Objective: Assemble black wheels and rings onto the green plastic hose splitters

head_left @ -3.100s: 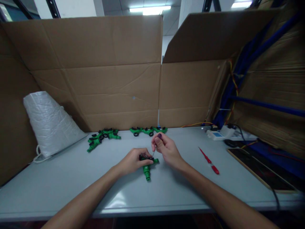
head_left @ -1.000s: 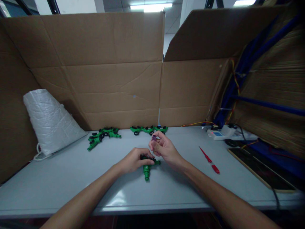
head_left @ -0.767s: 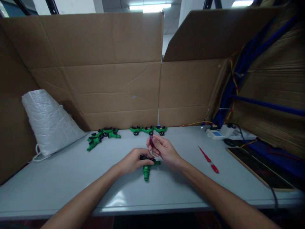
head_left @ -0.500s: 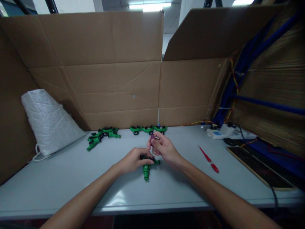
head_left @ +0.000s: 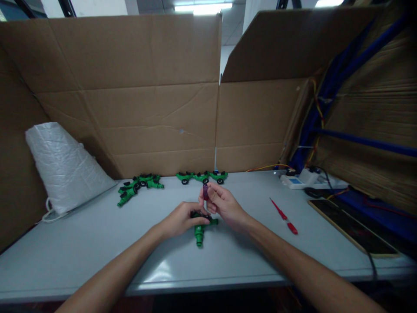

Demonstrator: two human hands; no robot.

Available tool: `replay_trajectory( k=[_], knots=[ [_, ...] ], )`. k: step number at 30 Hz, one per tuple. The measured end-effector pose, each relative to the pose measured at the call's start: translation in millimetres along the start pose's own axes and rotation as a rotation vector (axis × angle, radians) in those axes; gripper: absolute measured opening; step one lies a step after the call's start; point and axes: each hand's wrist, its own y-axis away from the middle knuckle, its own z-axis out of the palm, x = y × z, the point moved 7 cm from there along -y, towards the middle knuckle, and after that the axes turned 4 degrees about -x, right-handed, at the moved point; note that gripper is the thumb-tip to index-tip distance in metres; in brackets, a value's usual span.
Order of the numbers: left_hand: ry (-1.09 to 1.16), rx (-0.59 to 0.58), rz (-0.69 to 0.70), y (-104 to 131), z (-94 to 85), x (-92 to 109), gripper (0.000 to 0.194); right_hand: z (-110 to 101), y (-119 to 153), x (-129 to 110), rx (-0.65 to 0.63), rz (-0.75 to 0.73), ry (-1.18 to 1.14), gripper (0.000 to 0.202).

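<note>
My left hand (head_left: 183, 221) is closed on a green T-shaped plastic piece (head_left: 199, 234) with black parts on top, pressing it to the tabletop. One green stub points toward me and another to the right. My right hand (head_left: 227, 204) pinches the purple handle of a small screwdriver (head_left: 205, 191) between thumb and fingers. It stands roughly upright over the green piece, with its shaft pointing down. The tip is hidden by my fingers, so I cannot tell whether it touches a screw.
Similar green pieces (head_left: 128, 195) form a cluster at the back left, and a row of green pieces (head_left: 201, 177) with black wheel-like discs lies behind my hands. A red screwdriver (head_left: 284, 216), a black panel (head_left: 353, 226), a power strip (head_left: 295, 181) and a silvery bag (head_left: 65, 169) lie around, before cardboard walls (head_left: 156, 108).
The purple handle has turned a little in my right fingers and more of it shows. My left hand and the green piece stay put; the view has shifted slightly.
</note>
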Motion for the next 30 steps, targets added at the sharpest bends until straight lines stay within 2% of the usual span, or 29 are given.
replay_trajectory(
  k=[4,15,19,30],
  knots=[
    [-0.007,-0.005,-0.017,0.1,-0.2,0.8,0.037,0.4,0.5,2.3,-0.018,0.023,-0.033,0.055],
    [-0.002,-0.008,-0.020,0.2,-0.9,0.1,0.034,-4.1,-1.6,2.8,-0.015,-0.013,-0.007,0.042],
    [0.012,0.001,0.001,-0.5,-0.7,-0.1,0.032,-0.7,-1.2,4.0,-0.024,0.012,-0.069,0.051],
    [-0.020,-0.004,-0.002,0.2,-1.7,5.2,0.033,-6.2,-2.5,12.3,0.006,0.031,-0.115,0.047]
  ],
)
